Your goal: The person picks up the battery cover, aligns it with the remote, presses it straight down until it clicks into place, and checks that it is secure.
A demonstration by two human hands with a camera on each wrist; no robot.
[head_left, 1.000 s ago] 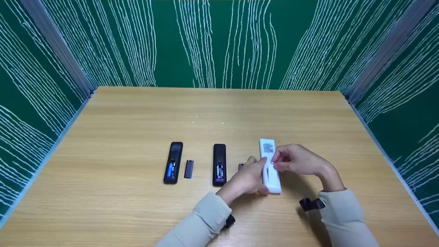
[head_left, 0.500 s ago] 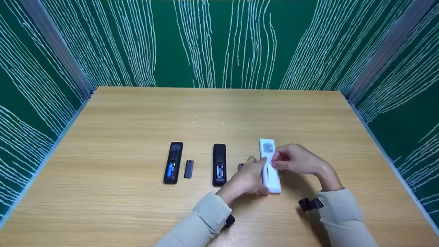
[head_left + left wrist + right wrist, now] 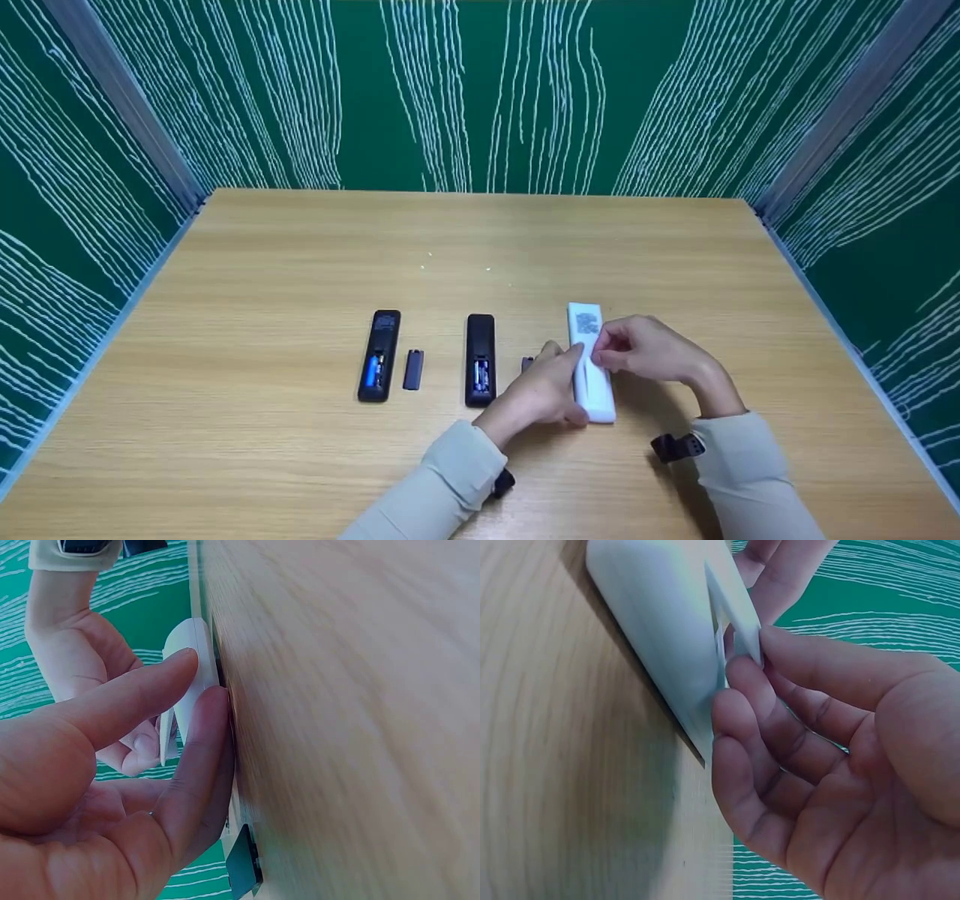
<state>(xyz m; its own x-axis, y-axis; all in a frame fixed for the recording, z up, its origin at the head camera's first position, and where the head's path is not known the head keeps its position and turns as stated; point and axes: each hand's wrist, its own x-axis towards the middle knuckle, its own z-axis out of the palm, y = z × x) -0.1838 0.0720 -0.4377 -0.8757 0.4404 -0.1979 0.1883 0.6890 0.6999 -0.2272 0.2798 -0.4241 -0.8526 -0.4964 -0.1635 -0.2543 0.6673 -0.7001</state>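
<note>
A white remote control (image 3: 585, 312) lies back side up on the table, with a printed label near its far end. My left hand (image 3: 541, 384) holds it along the left side. In the right wrist view, the remote's white battery cover (image 3: 735, 600) tilts up from the body, one end raised. My right hand (image 3: 847, 750) pinches that raised end between thumb and forefinger. From the left wrist view, the tilted cover (image 3: 166, 736) shows as a thin strip beside the remote. Whatever lies under the cover is hidden.
Two black remotes, one at the left (image 3: 379, 356) and one in the middle (image 3: 480, 337), lie with battery compartments uncovered and batteries inside. A dark cover (image 3: 413, 370) lies between them. Another dark cover (image 3: 527, 364) is partly behind my left hand. Small white bits lie farther back.
My right hand and wrist have shifted slightly left, and the fingertips sit a little closer to the white remote. The left hand stays in place.
</note>
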